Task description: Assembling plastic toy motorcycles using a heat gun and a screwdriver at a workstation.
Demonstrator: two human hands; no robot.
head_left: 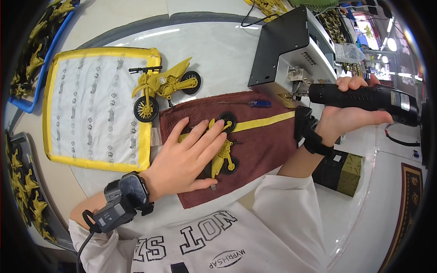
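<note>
On the maroon cloth (268,136) a yellow toy motorcycle (222,157) with black wheels lies on its side. My left hand (189,148) rests across it, fingers stretched out and spread, hiding much of its body. To the right, my right hand (348,109) is wrapped round a black electric screwdriver (364,97), held about level. The screwdriver's front end points left, at the metal outlet (298,77) of a box-shaped bench machine (291,54); whether its tip touches cannot be seen. A second yellow toy motorcycle (166,84) stands beyond my left hand, partly over a white pad.
The white pad (100,109) has yellow taped edges. A small blue-handled screwdriver (259,103) lies on the cloth's far part. Trays of yellow and black toy parts, one blue-rimmed (29,107), one grey (43,195), stand at left. A dark box (339,170) sits at right.
</note>
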